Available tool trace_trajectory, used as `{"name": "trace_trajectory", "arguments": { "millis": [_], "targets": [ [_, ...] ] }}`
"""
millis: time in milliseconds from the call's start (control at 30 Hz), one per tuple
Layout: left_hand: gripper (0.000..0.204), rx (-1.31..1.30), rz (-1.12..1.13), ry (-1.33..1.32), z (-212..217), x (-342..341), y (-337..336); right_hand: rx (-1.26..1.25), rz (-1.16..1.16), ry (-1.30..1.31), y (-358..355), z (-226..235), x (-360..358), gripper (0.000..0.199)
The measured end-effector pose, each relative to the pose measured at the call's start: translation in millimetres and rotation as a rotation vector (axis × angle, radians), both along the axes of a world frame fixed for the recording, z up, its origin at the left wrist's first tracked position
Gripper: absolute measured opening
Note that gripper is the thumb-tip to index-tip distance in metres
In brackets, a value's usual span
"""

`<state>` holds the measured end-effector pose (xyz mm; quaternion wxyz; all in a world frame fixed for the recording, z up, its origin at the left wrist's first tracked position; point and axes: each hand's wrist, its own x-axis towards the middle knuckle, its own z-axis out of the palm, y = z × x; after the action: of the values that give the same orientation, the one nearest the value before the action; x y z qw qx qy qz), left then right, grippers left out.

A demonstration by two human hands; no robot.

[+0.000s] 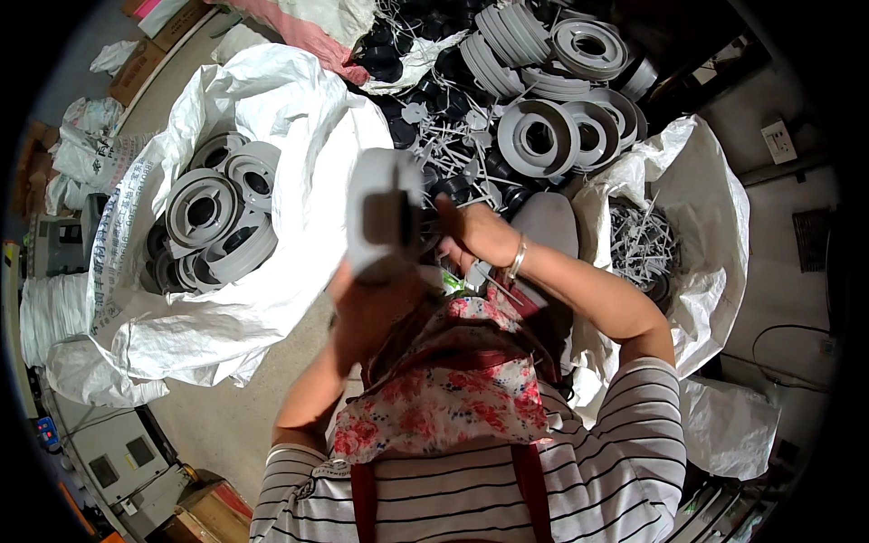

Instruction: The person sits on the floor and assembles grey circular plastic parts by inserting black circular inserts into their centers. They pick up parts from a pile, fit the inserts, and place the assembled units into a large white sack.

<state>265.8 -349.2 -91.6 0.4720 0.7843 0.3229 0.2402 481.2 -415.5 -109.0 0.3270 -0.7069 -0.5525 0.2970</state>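
My left hand [369,303], smeared by motion, grips a grey plastic ring part [369,181] raised in front of my lap. Its round outline and dark centre opening are blurred. Close to its right is my right hand [484,233], with a bracelet at the wrist. Its fingers are curled inward, and whatever they may hold is hidden. Just beyond both hands lies a heap of thin grey plastic sprues [448,149] mixed with black round parts [385,61]. A floral apron [444,403] covers my lap below the hands.
To the left, a large white woven sack [308,163] holds several grey ring parts [204,208]. More grey rings [539,138] are stacked at the far right of the heap. Another white sack [711,244] on the right contains grey sprues [643,240]. A wall socket [778,142] is beyond it.
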Motion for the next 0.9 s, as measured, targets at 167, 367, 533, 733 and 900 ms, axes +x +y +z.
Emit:
{"name": "trace_trajectory", "arguments": {
  "millis": [167,367,533,733,900],
  "targets": [
    [0.101,0.529,0.57,-0.157,36,-31,96,0.141,-0.582,-0.912,14,-51,137,0.055],
    [0.07,0.001,0.088,-0.145,3,-23,75,-0.164,-0.436,-0.752,-9,-77,221,0.016],
    [0.047,-0.983,0.025,-0.709,-36,44,9,-0.081,-0.073,-0.096,4,1,97,0.027],
    [0.028,-1.053,0.072,-0.451,-22,33,14,0.302,0.029,-0.405,37,-115,65,0.029],
    [0.022,-0.981,0.166,-0.329,-14,21,2,-0.057,-0.018,-0.51,54,-86,38,0.025]
  ]
}}
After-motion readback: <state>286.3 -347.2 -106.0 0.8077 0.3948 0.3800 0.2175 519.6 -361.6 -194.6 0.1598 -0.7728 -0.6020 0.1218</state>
